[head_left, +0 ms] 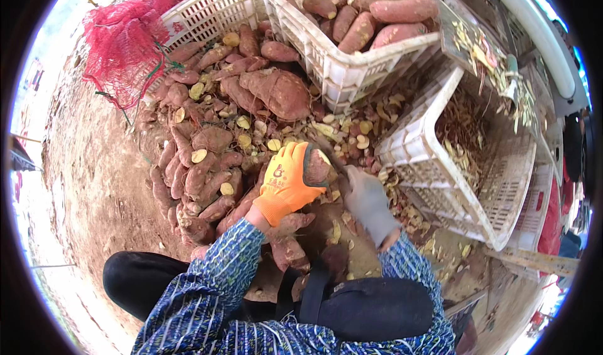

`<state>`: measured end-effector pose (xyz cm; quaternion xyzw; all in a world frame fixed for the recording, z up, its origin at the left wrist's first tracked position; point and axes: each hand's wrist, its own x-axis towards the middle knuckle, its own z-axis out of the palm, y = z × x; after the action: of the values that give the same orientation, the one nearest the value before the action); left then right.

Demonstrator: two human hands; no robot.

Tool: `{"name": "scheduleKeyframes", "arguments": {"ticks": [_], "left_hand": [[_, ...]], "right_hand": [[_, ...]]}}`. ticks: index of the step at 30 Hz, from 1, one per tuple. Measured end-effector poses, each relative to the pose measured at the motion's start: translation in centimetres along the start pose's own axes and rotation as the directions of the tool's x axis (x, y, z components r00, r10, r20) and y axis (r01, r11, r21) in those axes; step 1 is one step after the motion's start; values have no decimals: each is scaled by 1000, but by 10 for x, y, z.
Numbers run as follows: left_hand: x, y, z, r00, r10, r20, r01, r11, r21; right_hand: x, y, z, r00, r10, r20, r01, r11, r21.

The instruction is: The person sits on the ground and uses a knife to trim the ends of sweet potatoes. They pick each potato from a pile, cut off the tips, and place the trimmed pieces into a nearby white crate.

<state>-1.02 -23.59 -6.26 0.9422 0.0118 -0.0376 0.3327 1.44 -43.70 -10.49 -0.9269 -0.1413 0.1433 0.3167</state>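
My left hand [284,182], in an orange glove, is closed around a sweet potato [318,166] with a pale cut end. Just to its right, my right hand [369,203], in a grey glove, is closed on a knife [335,160]. The dark blade is blurred and lies close against the sweet potato's cut end; the handle is hidden in my fist. Beneath and left of my hands lies a heap of sweet potatoes [213,138], with a very large one [279,94] on top. Pale cut slices [274,145] are scattered among them.
A white plastic crate [339,72] full of sweet potatoes stands beyond my hands. Another crate [433,166] lies tipped on its side at right, with peelings inside. Red mesh netting [125,47] hangs at far left. A scrap-covered board [468,41] sits far right.
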Motion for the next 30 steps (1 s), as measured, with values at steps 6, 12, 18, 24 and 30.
{"name": "scheduleKeyframes", "arguments": {"ticks": [6,12,18,24,30], "left_hand": [[0,-4,5,977,-96,189,183,-62,-981],[2,-27,5,932,47,360,327,319,-889],[-21,-11,38,947,-143,288,319,529,-787],[-1,-30,17,986,-125,107,163,828,-536],[-11,-27,11,999,-29,-16,26,987,-158]], "right_hand": [[-13,7,17,825,280,491,-525,55,849],[-6,3,-8,897,302,323,-331,-25,943],[-3,-23,-14,947,316,-47,-127,507,853],[-22,-37,-44,873,-271,-405,338,935,103],[-24,-21,-19,924,-310,-225,280,947,-155]]}}
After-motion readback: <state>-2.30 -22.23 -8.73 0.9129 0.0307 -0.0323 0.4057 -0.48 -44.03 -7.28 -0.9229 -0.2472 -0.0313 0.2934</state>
